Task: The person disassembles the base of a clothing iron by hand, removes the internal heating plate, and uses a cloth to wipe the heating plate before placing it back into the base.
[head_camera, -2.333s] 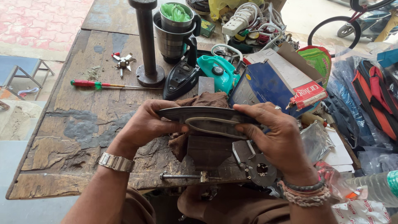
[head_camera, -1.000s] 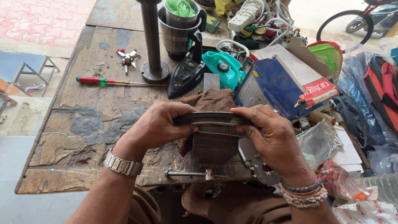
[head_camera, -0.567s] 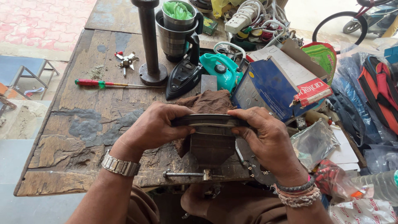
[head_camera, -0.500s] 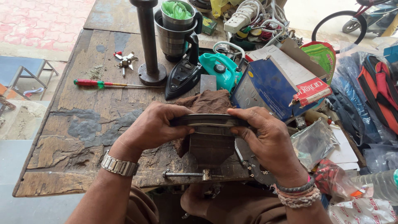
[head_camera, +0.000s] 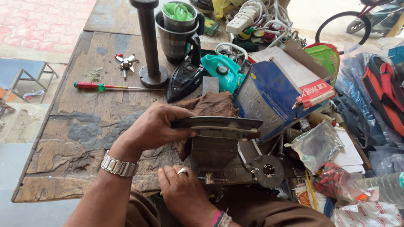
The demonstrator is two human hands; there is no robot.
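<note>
R hand [head_camera: 184,194] has left the iron soleplate [head_camera: 219,126] since the earlier frames and now rests low at the bench edge, just below the metal vise [head_camera: 212,153], fingers loosely spread, holding nothing. L hand [head_camera: 153,128] alone grips the soleplate's left end, fingers clamped on it, plate held level right above the vise. Brown cloth [head_camera: 210,105] sits just behind the vise. Black iron [head_camera: 185,77] and teal iron [head_camera: 223,71] further behind; red-handled screwdriver [head_camera: 109,87] well left of the vise, blue box [head_camera: 273,94] to its right.
</note>
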